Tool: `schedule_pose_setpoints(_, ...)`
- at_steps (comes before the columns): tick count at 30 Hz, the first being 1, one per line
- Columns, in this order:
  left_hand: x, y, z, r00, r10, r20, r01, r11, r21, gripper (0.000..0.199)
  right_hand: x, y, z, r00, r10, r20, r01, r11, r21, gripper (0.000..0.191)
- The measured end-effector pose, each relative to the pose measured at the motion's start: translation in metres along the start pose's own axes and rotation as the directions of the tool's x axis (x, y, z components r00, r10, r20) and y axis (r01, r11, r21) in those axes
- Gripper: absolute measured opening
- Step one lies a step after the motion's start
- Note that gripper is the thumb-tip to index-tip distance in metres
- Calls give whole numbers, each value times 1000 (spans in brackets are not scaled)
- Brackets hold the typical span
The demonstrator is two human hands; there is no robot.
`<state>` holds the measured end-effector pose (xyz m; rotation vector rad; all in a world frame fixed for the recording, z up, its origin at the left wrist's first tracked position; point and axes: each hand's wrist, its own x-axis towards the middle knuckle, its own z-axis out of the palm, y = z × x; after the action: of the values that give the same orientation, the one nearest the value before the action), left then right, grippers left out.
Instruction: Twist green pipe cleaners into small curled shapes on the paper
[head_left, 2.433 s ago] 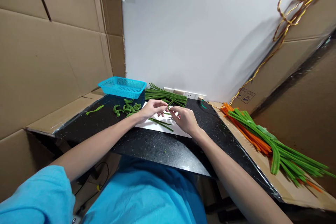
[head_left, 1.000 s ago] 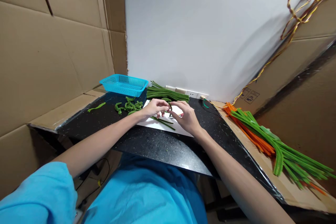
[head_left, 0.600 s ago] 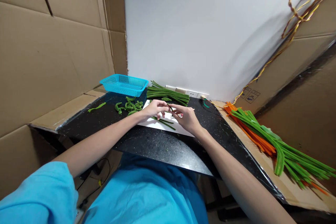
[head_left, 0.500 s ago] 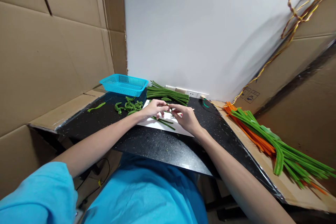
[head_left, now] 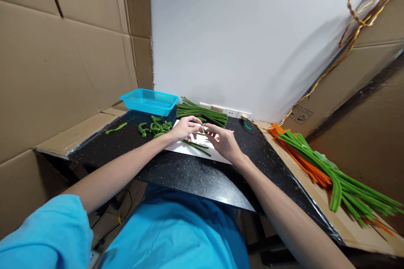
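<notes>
Above a white sheet point(head_left: 217, 155) on the black speckled table, my left hand point(head_left: 185, 129) and my right hand point(head_left: 223, 139) meet fingertip to fingertip. Both are pinched on a small green piece, mostly hidden by the fingers. Loose dark green stems point(head_left: 199, 147) lie on the sheet below my hands. A tool with a bit of red, partly covered, rests under my right hand. Left of the sheet is a pile of curled green pieces point(head_left: 157, 127). Just behind my hands lies a bundle of long green stems point(head_left: 202, 112).
A blue basket point(head_left: 150, 101) stands at the back left. One light green strip point(head_left: 116, 128) lies left of the pile. Orange strips point(head_left: 303, 159) and bright green strips point(head_left: 341, 176) lie on cardboard at the right. A wall socket point(head_left: 231, 113) and twisted cable point(head_left: 318, 80) are behind.
The fingers of both hands have shifted very slightly around the small green piece. Nothing on the table has visibly moved.
</notes>
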<state>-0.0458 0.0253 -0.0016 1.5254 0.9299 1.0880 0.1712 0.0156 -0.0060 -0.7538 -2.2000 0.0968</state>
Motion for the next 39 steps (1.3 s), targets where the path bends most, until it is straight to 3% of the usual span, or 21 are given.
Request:
schedule_pose_setpoints(4, -1, -1, 1, 999, -20, 28, 18, 998, 62, 43, -1, -1, -1, 1000, -22, 17, 23, 998, -51, 33)
schedule_pose_setpoints(14, -3, 1, 1, 991, 69, 113, -91, 976, 199, 28, -1, -2, 4, 998, -41, 56, 48, 991, -123, 45)
schedule_pose_setpoints(20, -1, -2, 2, 996, 71, 59, -85, 953, 290, 19, 0, -2, 7, 996, -59, 68, 64, 994, -84, 47)
schedule_pose_setpoints(29, 2, 1, 3, 998, 58, -39, -54, 992, 111, 16, 2, 5, 9, 1000, 25, 16, -27, 988, 154, 44)
schedule_pose_setpoints(33, 2, 2, 1, 996, 56, -73, -49, 994, 98, 17, 2, 4, 9, 1000, 17, -16, -14, 991, 135, 23)
schedule_pose_setpoints(39, -1, 1, 2, 995, 100, 26, -102, 985, 136, 26, 2, 1, 8, 1000, -7, -8, 8, 994, 112, 17)
